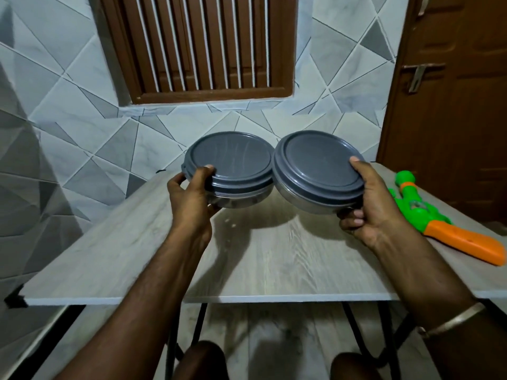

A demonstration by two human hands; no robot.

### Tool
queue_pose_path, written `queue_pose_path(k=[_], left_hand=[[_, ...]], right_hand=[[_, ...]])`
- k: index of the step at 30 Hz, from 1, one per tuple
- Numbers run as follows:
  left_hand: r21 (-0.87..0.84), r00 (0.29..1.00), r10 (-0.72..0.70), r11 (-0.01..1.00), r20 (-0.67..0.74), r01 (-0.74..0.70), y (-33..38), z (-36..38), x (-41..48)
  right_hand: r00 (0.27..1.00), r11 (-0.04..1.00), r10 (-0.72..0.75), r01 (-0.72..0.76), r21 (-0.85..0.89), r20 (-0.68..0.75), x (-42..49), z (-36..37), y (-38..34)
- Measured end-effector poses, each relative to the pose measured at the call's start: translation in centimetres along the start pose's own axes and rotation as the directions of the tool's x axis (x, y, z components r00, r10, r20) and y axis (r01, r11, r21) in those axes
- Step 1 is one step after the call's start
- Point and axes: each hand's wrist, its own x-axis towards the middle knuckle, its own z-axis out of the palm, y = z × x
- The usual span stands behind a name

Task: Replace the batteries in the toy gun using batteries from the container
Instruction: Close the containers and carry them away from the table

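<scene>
Two bare knees sit at the bottom of the view, under the near edge of the pale wood-grain rectangular tabletop, which rests on black metal legs. A thin gold-coloured bangle circles the right wrist.

Both forearms reach forward over the tabletop. The left hand grips the left round steel container with a grey plastic lid: thumb on the lid rim, fingers curled under the steel base. The right hand grips the right round steel container with a grey plastic lid the same way, thumb on the lid rim, fingers under the base. Both containers are held above the tabletop, tilted toward the camera, with rims touching or nearly so at the centre. Both lids are on; the contents cannot be seen.

The green and orange plastic toy gun lies flat at the right edge of the tabletop, orange end toward the near side, well apart from the containers.

The centre and left of the tabletop are bare. The far edge meets a wall of grey geometric tiles. A brown wooden window with white vertical bars sits above. A brown wooden door stands at the right, just behind the toy gun
</scene>
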Motion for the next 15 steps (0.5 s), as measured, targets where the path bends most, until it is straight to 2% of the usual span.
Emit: queue_pose_path(k=[8,15], left_hand=[[0.042,0.995,-0.021,0.999,-0.096,0.025,-1.7,-0.4,5.7],[0.079,0.971,0.037,0.997,-0.235,-0.019,-0.2,0.4,15.0]], right_hand=[[0.985,0.98,0.117,-0.094,-0.175,0.127,8.1,2.5,-1.2],[0.945,0.937,0.218,-0.134,-0.323,0.242,20.1,9.3,-3.0]])
